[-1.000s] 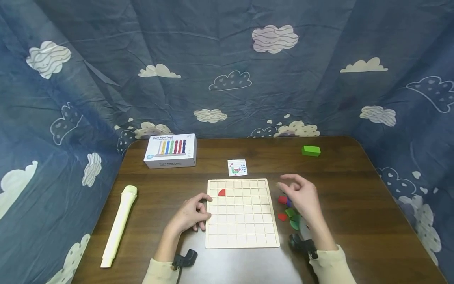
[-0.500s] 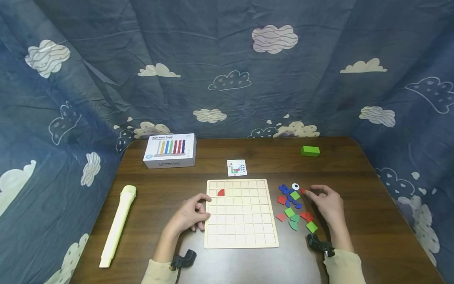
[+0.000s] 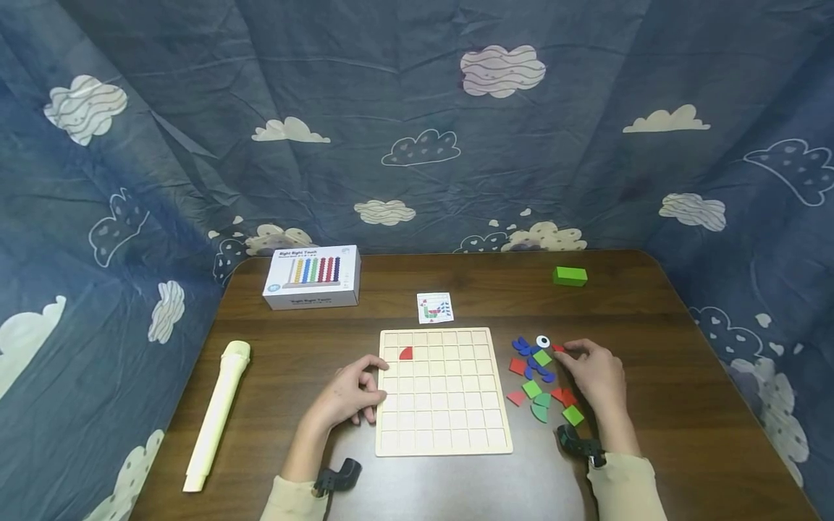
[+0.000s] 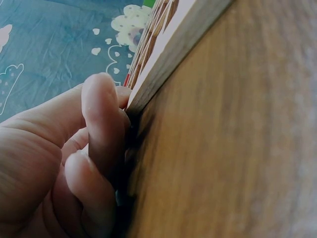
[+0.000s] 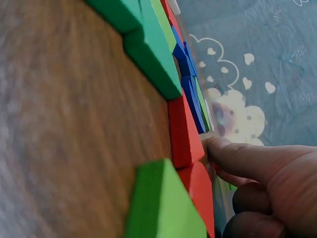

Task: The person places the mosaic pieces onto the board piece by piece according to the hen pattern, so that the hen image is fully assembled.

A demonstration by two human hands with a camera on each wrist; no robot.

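Note:
My left hand point(image 3: 352, 391) is at the left edge of a pale wooden grid board point(image 3: 443, 420), with index fingertip and thumb touching its rim. In the left wrist view the fingertips meet the board's side point(image 4: 168, 54) close to the tabletop. A red quarter-circle piece point(image 3: 407, 353) lies in a square near the board's upper left. Right of the board, my right hand point(image 3: 596, 373) pinches a small red piece point(image 3: 558, 348) between thumb and index finger, low over the table; the fingers partly hide its shape. Beside it lie a white eye disc point(image 3: 543, 341) and a green square point(image 3: 542, 358).
Several blue petal pieces point(image 3: 521, 346), red pieces point(image 3: 517, 366) and dark green quarter-circles point(image 3: 538, 412) lie between board and right hand. A picture card point(image 3: 435, 307) is behind the board. Farther out are a white box point(image 3: 313, 277), a green block point(image 3: 570, 276) and a pale yellow stick point(image 3: 218, 416).
My right hand moved right and down from beside the board to the far side of the loose pieces, then shifted slightly left with the red piece. The left hand stayed at the board.

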